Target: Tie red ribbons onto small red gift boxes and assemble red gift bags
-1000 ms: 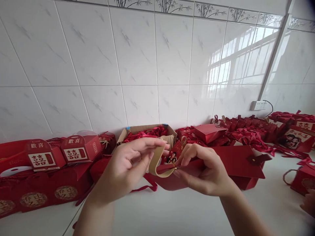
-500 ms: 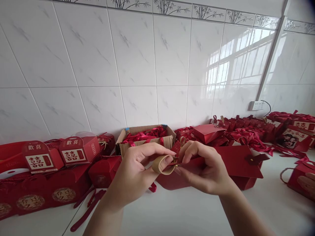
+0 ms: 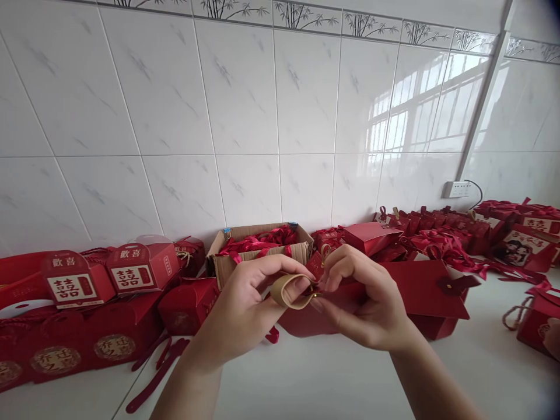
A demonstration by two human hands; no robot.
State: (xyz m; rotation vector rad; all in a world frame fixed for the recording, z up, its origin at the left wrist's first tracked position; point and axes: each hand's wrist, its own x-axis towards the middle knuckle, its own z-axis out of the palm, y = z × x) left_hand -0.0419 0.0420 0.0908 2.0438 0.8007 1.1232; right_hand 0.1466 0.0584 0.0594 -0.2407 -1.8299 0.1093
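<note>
My left hand point(image 3: 245, 312) pinches a tan strap point(image 3: 286, 290) that is bent into a small loop. My right hand point(image 3: 365, 303) pinches the strap's end against a small metal stud point(image 3: 313, 288) at the edge of a red gift bag point(image 3: 415, 289). Both hands are closed and meet in the middle of the view, above the white counter point(image 3: 315, 379). The bag lies flat behind my right hand, its flap with a dark red clasp point(image 3: 457, 284) pointing right.
A cardboard box point(image 3: 227, 265) of red ribbons stands against the tiled wall. Red gift boxes point(image 3: 142, 268) are stacked at the left, more red bags and ribbons point(image 3: 441, 236) at the right. Loose red straps point(image 3: 155, 373) lie on the counter. Another person's hand point(image 3: 552, 338) shows at the right edge.
The tan strap was a tall open curve; my left hand has folded it down into a tight loop against the stud. Both hands stay together at the bag's edge.
</note>
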